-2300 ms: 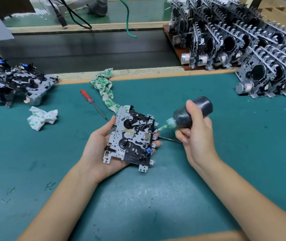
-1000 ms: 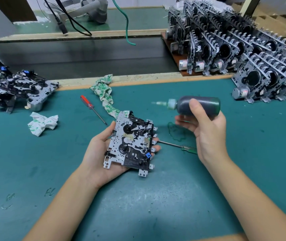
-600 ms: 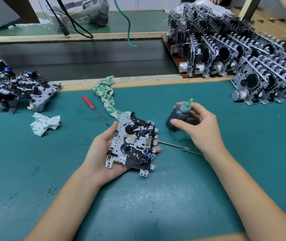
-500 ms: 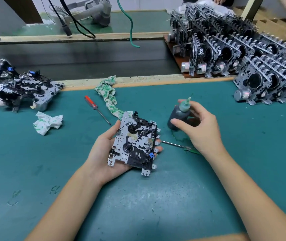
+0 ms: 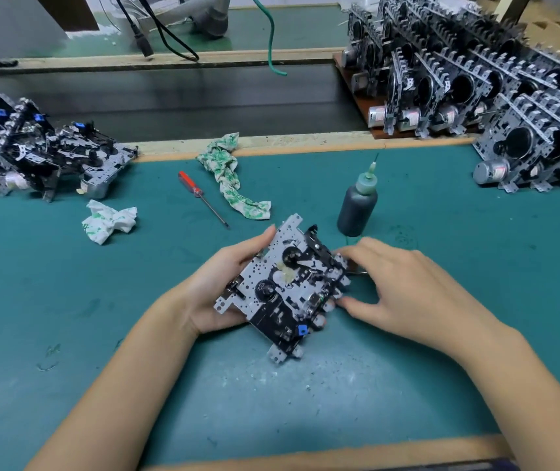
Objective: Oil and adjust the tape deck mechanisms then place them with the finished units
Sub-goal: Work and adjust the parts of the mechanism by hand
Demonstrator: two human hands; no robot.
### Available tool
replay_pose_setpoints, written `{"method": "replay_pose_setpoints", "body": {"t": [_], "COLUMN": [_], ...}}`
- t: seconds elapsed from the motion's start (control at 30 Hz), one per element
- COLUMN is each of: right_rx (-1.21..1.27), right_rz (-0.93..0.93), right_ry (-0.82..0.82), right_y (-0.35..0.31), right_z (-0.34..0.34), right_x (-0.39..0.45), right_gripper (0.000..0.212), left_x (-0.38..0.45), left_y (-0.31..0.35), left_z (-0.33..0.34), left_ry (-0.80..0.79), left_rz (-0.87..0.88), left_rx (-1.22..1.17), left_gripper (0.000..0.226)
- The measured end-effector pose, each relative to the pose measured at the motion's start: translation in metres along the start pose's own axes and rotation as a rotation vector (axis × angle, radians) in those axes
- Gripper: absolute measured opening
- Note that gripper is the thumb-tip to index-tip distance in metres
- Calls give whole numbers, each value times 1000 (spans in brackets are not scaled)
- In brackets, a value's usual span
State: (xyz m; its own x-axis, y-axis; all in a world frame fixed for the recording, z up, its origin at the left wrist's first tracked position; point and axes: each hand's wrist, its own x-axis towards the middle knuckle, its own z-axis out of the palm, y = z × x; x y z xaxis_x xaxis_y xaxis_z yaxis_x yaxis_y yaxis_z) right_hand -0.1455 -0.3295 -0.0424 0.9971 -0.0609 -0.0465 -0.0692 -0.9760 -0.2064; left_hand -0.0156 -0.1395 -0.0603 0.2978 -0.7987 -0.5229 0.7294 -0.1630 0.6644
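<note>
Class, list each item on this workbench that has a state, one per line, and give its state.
Tape deck mechanism: held off the mat in left hand.
Oil bottle: upright on the mat, released.
Right hand: fingers at the mechanism's right edge.
Red screwdriver: lying flat, unused.
Finished units: standing in rows, right.

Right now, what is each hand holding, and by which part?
The left hand holds the tape deck mechanism from beneath, thumb on its left edge. The right hand touches its right edge; whether it grips cannot be told.

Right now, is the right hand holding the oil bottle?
No. The oil bottle stands upright on the mat, apart from the right hand, which reaches to the mechanism.
</note>
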Motion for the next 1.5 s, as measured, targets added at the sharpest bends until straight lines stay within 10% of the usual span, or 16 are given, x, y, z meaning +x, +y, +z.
{"method": "replay_pose_setpoints", "body": {"t": [0.3,0.53,0.6,0.73,0.87,1.5], "right_rx": [-128,-91,-64,-58,-70,-87], "right_rz": [-220,-239,-203,-170,-162,-158], "right_ry": [285,399,414,432,446,521], "right_y": [5,4,5,6,8,8], "right_z": [10,26,28,29,31,34], "right_x": [-13,-12,-12,-11,-11,-9], "right_gripper": [64,57,56,56,57,55], "left_x": [1,15,13,-23,-41,-22], "left_y": [34,53,53,24,-23,-46], "left_z": [13,15,9,2,13,17], "left_ry": [72,74,285,1005,900,980], "left_rz": [-5,14,122,427,392,817], "left_rx": [758,816,794,1698,1926,1816], "left_gripper": [50,73,82,90,86,67]}}
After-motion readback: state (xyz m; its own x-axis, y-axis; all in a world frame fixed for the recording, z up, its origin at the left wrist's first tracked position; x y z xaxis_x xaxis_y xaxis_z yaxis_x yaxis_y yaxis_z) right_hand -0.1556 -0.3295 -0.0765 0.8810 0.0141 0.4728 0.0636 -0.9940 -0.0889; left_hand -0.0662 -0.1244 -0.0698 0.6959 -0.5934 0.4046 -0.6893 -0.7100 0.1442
